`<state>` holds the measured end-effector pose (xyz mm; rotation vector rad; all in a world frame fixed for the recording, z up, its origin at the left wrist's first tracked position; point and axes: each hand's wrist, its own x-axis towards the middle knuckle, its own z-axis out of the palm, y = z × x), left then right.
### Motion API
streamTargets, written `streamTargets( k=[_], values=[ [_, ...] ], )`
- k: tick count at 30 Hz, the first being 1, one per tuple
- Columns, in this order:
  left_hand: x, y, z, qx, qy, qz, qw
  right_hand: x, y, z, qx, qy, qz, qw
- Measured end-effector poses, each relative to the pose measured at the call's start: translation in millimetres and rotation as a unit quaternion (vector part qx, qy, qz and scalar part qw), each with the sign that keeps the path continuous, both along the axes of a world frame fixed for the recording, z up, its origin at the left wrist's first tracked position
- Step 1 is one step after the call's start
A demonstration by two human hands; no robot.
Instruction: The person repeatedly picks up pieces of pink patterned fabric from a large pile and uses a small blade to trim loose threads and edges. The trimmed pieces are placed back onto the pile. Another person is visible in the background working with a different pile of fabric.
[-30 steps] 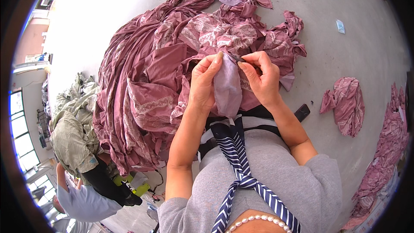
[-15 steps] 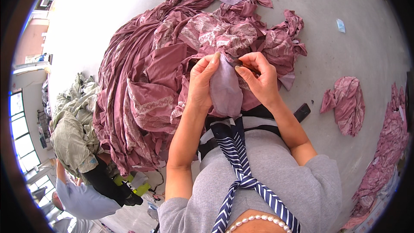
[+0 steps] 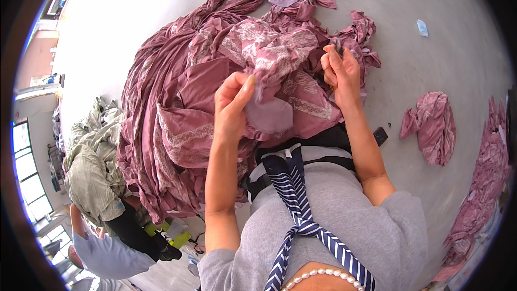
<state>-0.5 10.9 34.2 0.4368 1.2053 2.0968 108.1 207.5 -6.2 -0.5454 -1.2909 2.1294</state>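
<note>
We see our left hand (image 3: 232, 109) raised in front of the chest, forearm running nearly straight up from the lower edge of the view, wrist bent slightly inward. Its thumb and fingers are pinched shut on a fold of the patterned mauve cloth (image 3: 264, 54), just above a pale lilac panel (image 3: 269, 114) that hangs below the grip. Our right hand (image 3: 340, 73) is lifted a little higher and further out, the forearm slanting up from the grey sleeve, the fingers curled closed around another bunched edge of the same cloth. The two hands are apart, with the cloth stretched and sagging between them.

The cloth belongs to a large heap of mauve fabric (image 3: 172, 102) that spreads over the grey floor (image 3: 431, 64) ahead of us and to our left, reaching up to the hands. A navy striped tie (image 3: 295, 199) hangs down over our grey top. To the right, well apart, a smaller mauve bundle (image 3: 433, 126) lies on the floor. At the lower left another person (image 3: 105, 253) bends beside a pile of pale green fabric (image 3: 94, 167).
</note>
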Motion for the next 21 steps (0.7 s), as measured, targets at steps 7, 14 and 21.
streamTargets(
  k=[7, 14, 21],
  values=[
    [1, -70, 24, -0.078, 0.163, -0.129, 0.975, 16, 31, -93, -0.169, -0.144, 0.041, 0.974],
    [22, -138, 44, 0.238, 0.164, -0.215, 0.933, -37, 36, -160, -0.239, -0.138, -0.087, 0.957],
    [35, -167, 53, -0.5, 0.284, -0.115, 0.81, -30, -23, -28, 0.257, -0.044, 0.043, 0.964]
  ],
)
